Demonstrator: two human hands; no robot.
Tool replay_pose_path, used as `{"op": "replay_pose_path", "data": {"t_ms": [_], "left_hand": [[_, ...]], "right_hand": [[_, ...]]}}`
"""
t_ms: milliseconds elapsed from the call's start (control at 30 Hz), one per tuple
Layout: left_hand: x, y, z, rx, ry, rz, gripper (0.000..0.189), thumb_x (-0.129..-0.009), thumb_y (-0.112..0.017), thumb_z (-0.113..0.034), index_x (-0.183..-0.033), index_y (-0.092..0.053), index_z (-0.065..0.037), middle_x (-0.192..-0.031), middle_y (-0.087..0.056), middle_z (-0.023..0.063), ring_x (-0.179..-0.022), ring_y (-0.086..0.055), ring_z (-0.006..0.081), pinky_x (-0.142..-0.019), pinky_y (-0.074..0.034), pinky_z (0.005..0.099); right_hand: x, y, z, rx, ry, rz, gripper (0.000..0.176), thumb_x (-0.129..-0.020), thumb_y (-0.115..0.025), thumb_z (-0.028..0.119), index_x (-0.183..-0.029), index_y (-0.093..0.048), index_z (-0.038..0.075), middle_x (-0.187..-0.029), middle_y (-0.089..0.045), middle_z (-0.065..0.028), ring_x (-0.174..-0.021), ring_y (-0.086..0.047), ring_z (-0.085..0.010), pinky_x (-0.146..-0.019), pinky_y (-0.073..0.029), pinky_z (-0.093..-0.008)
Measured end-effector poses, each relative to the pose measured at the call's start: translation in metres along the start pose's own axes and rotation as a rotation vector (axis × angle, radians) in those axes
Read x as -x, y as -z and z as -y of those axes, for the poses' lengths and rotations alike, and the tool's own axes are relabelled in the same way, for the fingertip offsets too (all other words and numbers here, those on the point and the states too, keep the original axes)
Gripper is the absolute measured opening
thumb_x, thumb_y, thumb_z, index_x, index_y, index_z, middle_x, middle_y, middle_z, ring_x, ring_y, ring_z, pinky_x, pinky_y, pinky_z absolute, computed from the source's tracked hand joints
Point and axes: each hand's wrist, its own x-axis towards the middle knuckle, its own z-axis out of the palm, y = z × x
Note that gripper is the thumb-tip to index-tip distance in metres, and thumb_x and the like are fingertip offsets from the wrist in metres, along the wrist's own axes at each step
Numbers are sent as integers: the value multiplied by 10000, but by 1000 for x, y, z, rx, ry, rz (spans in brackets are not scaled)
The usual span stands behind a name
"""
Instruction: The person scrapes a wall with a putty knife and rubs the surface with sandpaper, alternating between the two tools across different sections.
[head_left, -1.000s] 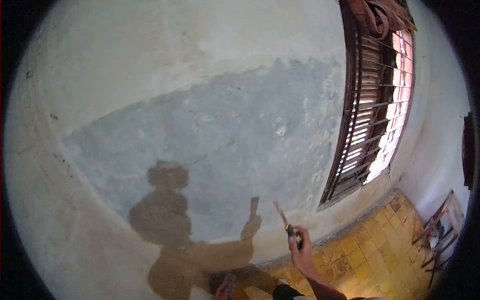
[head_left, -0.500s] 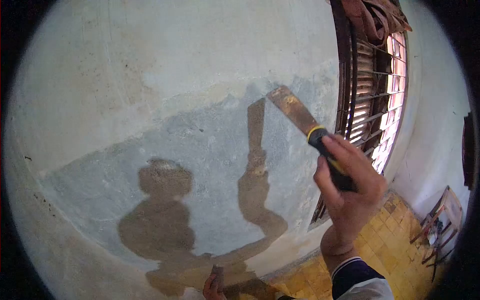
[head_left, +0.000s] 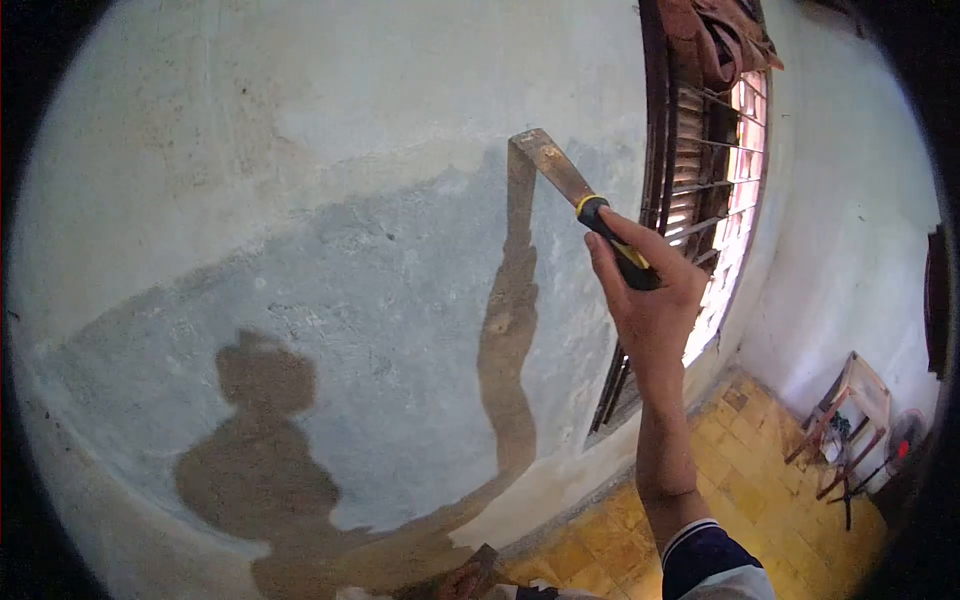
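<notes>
My right hand (head_left: 655,290) is wrapped round the black and yellow handle of a putty knife (head_left: 557,167). Its broad, stained metal blade points up and left, with the tip at the upper edge of a grey-blue patch (head_left: 400,290) on the wall. The blade's shadow meets it at the tip. Low at the bottom edge, my left hand (head_left: 458,583) is partly cut off and in shadow. Its fingers close on a small dark flat piece (head_left: 484,560), whose kind I cannot make out.
A window (head_left: 715,180) with metal bars and a bundled brown cloth (head_left: 710,40) stands right of the patch. Yellow tiles (head_left: 745,450) cover the floor. A small wooden stool (head_left: 850,400) stands by the right wall. My shadow falls across the patch.
My right hand has moved up and slightly left with the putty knife, and its tip now meets its shadow. My left hand sits lower and further right. The view has shifted right.
</notes>
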Motion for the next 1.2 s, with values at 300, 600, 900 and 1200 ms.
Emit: {"op": "replay_pose_path", "data": {"t_ms": [300,600,900,1200], "left_hand": [[-9,3,6,24,-23,-35,391,-1079,-567,-257,-1417,-606,-65,-1113,-646,67,-891,-563,179,-811,-504,354],[-5,12,7,-2,-46,-98,380,-1078,-569,-250,-1405,-616,-62,-1057,-655,60,-833,-558,163,-778,-499,345],[2,36,-1,-52,-66,-170,368,-1078,-571,-242,-1393,-627,-60,-1000,-663,54,-774,-552,147,-745,-495,336],[30,58,3,-84,-48,-261,357,-1077,-573,-234,-1381,-637,-58,-943,-672,48,-715,-546,132,-713,-490,328]], "right_hand": [[-13,24,15,60,-31,50,237,-845,-827,61,-1078,-792,41,-978,-788,-145,-869,-774,-178,-745,-594,-284],[-5,15,-10,-19,-47,109,248,-858,-816,56,-1102,-776,38,-1001,-779,-149,-856,-772,-205,-733,-584,-287],[1,25,-4,9,61,13,337,-854,-798,16,-1185,-761,66,-993,-761,-161,-814,-761,-232,-692,-585,-319],[-8,-12,-4,-85,33,63,319,-882,-770,25,-1198,-747,58,-938,-734,-176,-754,-741,-262,-670,-566,-332]]}}
